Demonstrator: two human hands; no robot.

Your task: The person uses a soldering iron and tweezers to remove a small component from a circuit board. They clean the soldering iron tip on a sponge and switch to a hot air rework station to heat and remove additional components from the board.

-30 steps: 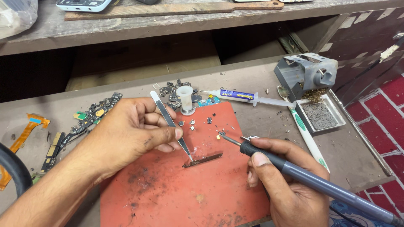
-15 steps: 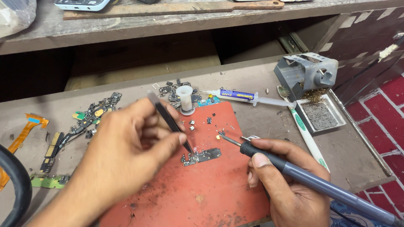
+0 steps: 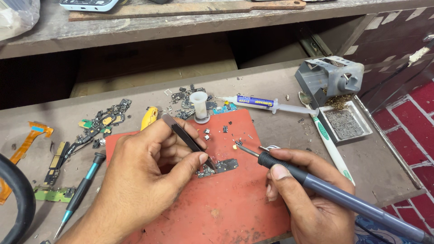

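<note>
My left hand [image 3: 149,176] pinches metal tweezers [image 3: 187,140] whose tips press on a small dark circuit board [image 3: 219,167] lying on a red work mat [image 3: 226,208]. My right hand [image 3: 312,194] grips a grey-handled soldering iron [image 3: 334,194] like a pen. The iron's tip [image 3: 239,146] hovers just above and to the right of the board, apart from it. Small loose parts lie scattered on the mat near the tip.
A flux syringe [image 3: 257,103], a white cap [image 3: 199,106] and several phone parts [image 3: 104,122] lie behind the mat. A grey iron stand [image 3: 330,79] with a sponge tray [image 3: 343,124] is at right. A teal screwdriver [image 3: 79,196] and a toothbrush [image 3: 327,140] lie beside the mat.
My left hand shifted leftward and lower with the tweezers, and the small board turned and slid slightly under the tips. The soldering iron stayed nearly still.
</note>
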